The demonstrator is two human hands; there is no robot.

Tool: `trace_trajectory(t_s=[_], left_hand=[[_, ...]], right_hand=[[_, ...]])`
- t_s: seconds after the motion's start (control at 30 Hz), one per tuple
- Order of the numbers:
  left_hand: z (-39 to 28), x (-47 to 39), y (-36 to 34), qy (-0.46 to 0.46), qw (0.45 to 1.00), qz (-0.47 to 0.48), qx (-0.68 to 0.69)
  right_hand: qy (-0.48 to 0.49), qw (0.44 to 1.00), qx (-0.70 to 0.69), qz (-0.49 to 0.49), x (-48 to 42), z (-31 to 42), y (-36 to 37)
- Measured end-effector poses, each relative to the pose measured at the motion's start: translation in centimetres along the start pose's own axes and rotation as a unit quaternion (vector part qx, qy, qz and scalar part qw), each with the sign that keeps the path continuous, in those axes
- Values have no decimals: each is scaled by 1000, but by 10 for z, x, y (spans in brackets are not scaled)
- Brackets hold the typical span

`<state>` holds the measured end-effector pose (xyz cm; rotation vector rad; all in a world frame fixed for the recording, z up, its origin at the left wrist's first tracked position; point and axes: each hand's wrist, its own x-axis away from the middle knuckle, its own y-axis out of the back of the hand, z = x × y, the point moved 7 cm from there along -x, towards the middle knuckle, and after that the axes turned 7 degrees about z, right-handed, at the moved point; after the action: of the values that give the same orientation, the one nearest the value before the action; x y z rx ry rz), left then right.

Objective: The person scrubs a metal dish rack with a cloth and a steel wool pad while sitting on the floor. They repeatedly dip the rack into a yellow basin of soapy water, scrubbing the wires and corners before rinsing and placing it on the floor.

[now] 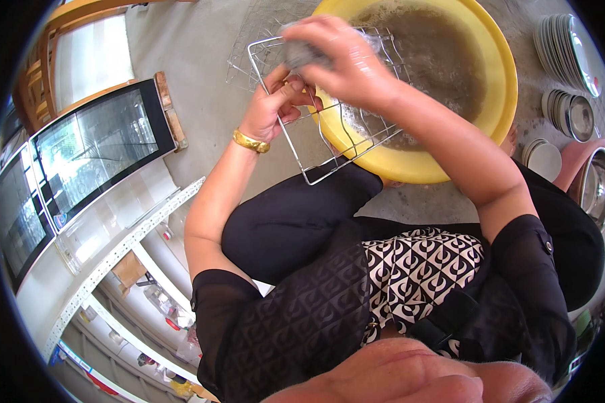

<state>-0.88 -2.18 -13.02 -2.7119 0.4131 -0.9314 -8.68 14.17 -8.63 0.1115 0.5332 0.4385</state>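
Observation:
A rectangular metal wire rack (355, 156) is held tilted over the near left rim of a yellow basin (506, 95). My left hand (277, 103) grips the rack by its left side, thumb and fingers around the wires. My right hand (350, 60), blurred by motion, is closed around a grey scouring pad (305, 54) against the upper part of the rack. Its fingers hide some of the wires there. Murky brownish water (433, 65) with some foam fills the basin.
More wire racks (242, 63) lie on the concrete floor beyond my left hand. To the right stand stacked plates (554, 50), stacked bowls (559, 113), white bowls (543, 160) and a pink tub (575, 156) with a metal bowl. Glass-fronted panels (101, 141) and a white metal shelf (131, 237) are on the left.

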Motion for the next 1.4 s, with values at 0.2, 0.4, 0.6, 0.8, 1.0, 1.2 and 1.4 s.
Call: trace_trajectory(t_s=[0.2, 0.4, 0.6, 0.8, 1.0, 1.2, 1.4], left_hand=[[-18, -3, -14, -59, 996, 17, -59], [-9, -2, -1, -68, 997, 25, -22], [7, 3, 20, -60, 998, -27, 18], [48, 8, 50, -16, 990, -54, 127], [44, 12, 56, -54, 988, -42, 136], [4, 27, 65, -114, 978, -73, 161], [7, 12, 48, -112, 968, -14, 222]], right_hand=[[-98, 990, 98, 35, -12, -90, -15], [-74, 969, 201, 124, -11, -173, -21], [-290, 925, 221, 102, 21, -263, 14], [-371, 849, 356, 126, 80, -286, 52], [-355, 817, 436, 126, 110, -222, 91], [-359, 796, 468, 136, 130, -204, 108], [-319, 928, 182, 62, 91, -79, 82]])
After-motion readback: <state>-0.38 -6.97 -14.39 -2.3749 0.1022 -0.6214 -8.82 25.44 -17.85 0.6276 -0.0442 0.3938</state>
